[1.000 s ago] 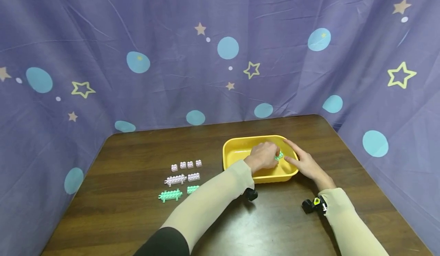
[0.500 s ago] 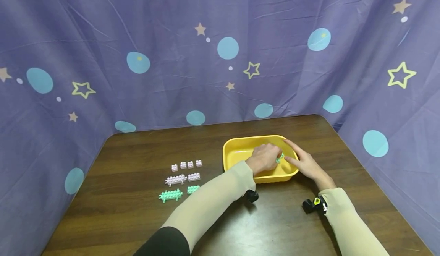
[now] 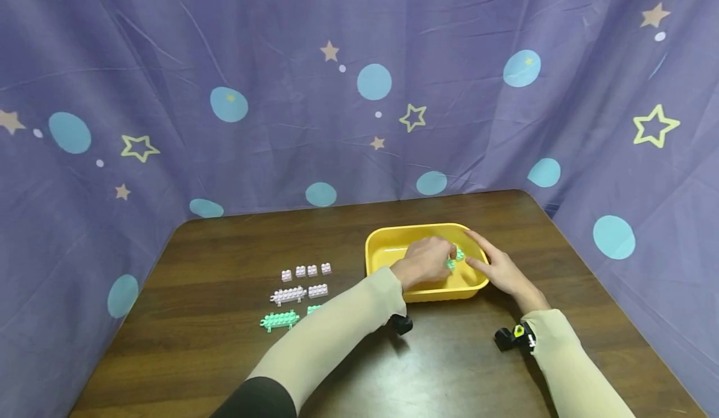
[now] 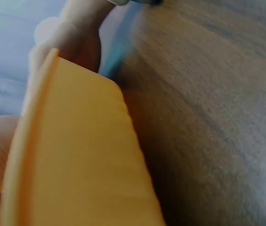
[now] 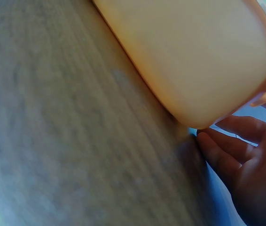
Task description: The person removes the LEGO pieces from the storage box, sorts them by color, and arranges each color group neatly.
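In the head view a yellow plastic bin (image 3: 393,236) stands on the table, right of centre. My left hand (image 3: 425,259) reaches down into it with bent fingers. A small green toy brick (image 3: 451,264) shows between its index finger and thumb, pinched there. Another green piece (image 3: 460,254) lies just beyond, on the bin's floor. My right hand (image 3: 502,271) holds the bin's right end, thumb over the rim and fingers round the outside corner. The right wrist view shows these fingers (image 5: 222,155) against the bin's corner. In the left wrist view, the bin's wall (image 4: 86,141) hides the left fingertips.
Left of the bin lie sorted toy bricks: several small pink bricks (image 3: 306,271), a pink studded chassis (image 3: 289,294) beside a long pink brick (image 3: 317,290), and a green chassis (image 3: 279,319). My left sleeve partly covers a green brick (image 3: 313,309). A patterned purple curtain (image 3: 281,93) surrounds the table.
My left hand has drawn slightly left inside the bin, and two green pieces now show more clearly beside its fingers. The right hand keeps its place. The head view has tilted up slightly.
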The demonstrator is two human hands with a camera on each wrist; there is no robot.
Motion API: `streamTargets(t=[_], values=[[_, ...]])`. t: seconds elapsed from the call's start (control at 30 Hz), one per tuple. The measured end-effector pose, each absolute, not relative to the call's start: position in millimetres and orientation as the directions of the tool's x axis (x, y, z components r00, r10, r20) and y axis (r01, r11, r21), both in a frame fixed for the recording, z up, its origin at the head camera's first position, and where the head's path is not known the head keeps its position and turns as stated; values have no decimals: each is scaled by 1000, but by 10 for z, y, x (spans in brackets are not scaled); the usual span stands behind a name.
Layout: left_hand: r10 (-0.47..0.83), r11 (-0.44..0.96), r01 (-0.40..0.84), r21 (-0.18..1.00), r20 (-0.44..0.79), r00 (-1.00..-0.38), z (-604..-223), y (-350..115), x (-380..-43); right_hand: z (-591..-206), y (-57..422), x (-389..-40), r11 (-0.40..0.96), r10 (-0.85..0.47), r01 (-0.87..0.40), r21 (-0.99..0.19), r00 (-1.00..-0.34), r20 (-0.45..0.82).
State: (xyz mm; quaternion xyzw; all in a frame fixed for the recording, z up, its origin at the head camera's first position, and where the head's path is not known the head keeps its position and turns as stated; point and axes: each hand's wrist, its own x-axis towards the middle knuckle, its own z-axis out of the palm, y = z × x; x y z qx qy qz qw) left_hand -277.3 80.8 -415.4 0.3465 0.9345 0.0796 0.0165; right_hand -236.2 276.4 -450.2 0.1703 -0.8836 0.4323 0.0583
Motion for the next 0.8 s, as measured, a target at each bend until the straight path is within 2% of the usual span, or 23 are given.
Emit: streamTargets(t=[0.2, 0.53, 0.8], values=[[684, 700, 679, 222, 68, -727, -3952, 634, -2696, -4713, 2878, -2480, 579, -239, -337, -742, -941, 241], [725, 634, 734, 242, 142, -674, -3708, 169, -2479, -4741, 2888, -2504, 602, -217, -325, -729, -946, 241], [719, 625, 737, 259, 177, -672, -3701, -306, -2310, -4753, 2838, -2489, 593, -235, -330, -734, -943, 234]])
